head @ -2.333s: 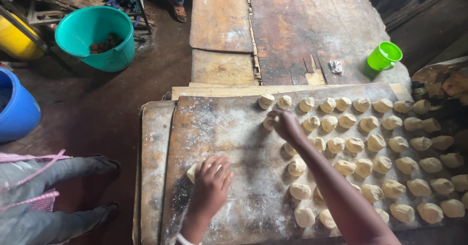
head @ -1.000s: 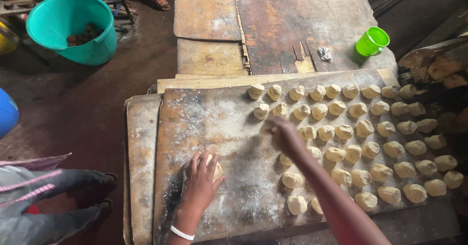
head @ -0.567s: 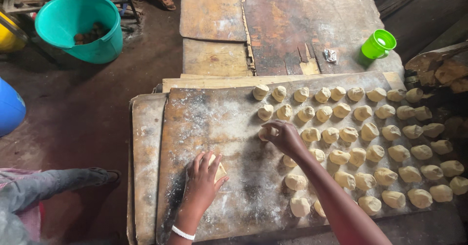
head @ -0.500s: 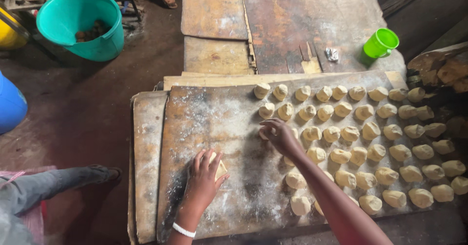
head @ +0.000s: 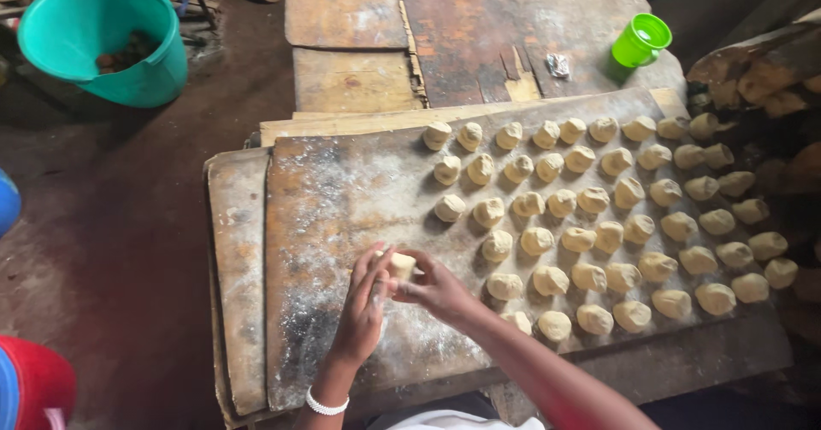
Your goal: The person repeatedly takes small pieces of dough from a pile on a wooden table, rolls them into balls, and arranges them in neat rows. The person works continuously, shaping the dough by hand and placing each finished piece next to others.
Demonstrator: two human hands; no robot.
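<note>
A floured wooden board [head: 342,199] carries several rows of pale dough balls [head: 599,225] on its right half. Both hands meet over the bare left part of the board. My left hand [head: 363,310], with a white bracelet at the wrist, and my right hand [head: 436,289] together hold one small dough piece [head: 398,264], pinched between the fingertips just above the board. The nearest set-down dough ball [head: 450,208] lies a little beyond my hands.
A teal bucket [head: 98,37] stands on the dirt floor at the upper left. A green cup [head: 640,41] and a crumpled foil scrap [head: 558,65] sit on the worn wooden table [head: 479,20] behind the board. Firewood [head: 753,62] lies at the right.
My right hand set a dough ball into the third row and came back left. My left hand lifted its dough piece off the board, and both hands now hold it.
</note>
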